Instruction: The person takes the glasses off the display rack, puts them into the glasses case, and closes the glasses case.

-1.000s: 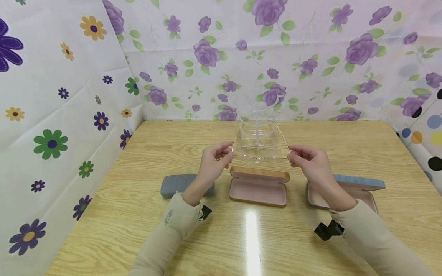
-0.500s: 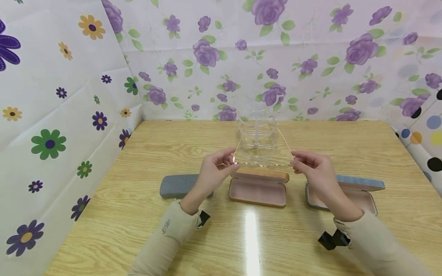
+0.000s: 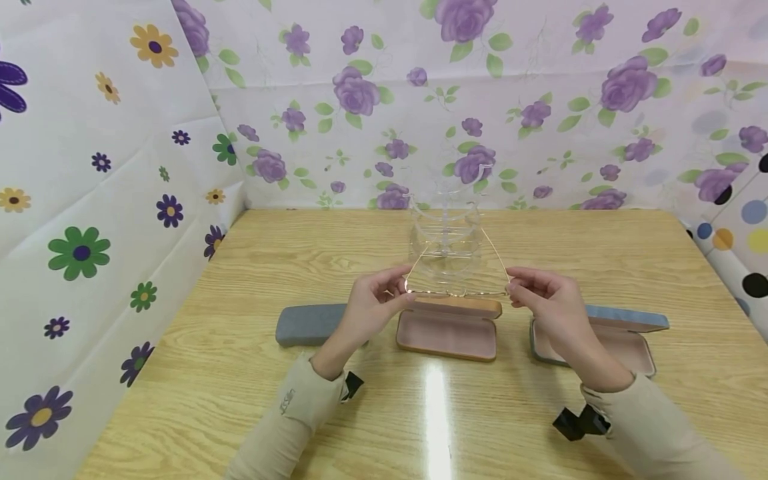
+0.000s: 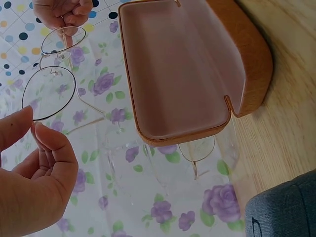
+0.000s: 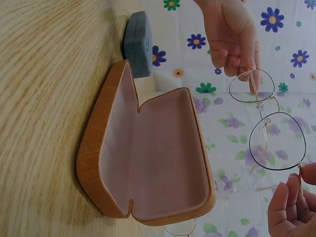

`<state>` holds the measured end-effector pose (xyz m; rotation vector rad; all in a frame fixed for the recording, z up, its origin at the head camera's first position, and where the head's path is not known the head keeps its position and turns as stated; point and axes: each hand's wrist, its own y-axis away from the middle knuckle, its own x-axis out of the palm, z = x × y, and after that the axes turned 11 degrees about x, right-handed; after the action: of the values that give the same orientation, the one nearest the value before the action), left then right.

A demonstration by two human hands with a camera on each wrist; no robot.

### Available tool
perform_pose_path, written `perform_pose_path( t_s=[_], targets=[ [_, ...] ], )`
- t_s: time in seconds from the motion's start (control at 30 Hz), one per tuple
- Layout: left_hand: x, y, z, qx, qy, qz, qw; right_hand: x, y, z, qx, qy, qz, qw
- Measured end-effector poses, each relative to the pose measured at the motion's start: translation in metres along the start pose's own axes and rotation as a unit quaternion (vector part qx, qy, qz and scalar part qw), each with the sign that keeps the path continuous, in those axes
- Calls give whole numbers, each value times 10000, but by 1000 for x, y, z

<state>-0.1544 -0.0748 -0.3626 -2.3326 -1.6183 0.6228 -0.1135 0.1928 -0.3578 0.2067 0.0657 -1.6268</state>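
Note:
Eyeglasses (image 3: 457, 294) with thin dark-rimmed round lenses and gold temples hang above the table, temples unfolded and pointing away. My left hand (image 3: 373, 307) pinches the frame's left end between thumb and fingers. At the opposite end, my right hand (image 3: 553, 308) pinches the frame in the same way. Just below and nearer to me lies a brown eyeglass case (image 3: 447, 335), its lid raised and its pink lining bare. Both wrist views show the lenses beside this case, apart from it.
Behind the eyeglasses stands a clear display rack (image 3: 445, 232); another pair of glasses (image 4: 196, 160) shows at it. A closed grey-blue case (image 3: 309, 325) lies to the left. An open blue case (image 3: 627, 319) sits under my right forearm. Floral sheets (image 3: 354, 147) wall the table (image 3: 210, 373).
Both hands have drawn the eyeglasses back toward me and lower, away from the rack to just over the brown case's lid. The cases have stayed put.

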Motion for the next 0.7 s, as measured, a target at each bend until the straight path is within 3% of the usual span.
perform_pose_path(
  t_s=[0.7],
  targets=[
    [-2, 3, -3, 58, -95, 354, 9993, 2, 2, 1, 25, -118, 20, 9999]
  ],
)
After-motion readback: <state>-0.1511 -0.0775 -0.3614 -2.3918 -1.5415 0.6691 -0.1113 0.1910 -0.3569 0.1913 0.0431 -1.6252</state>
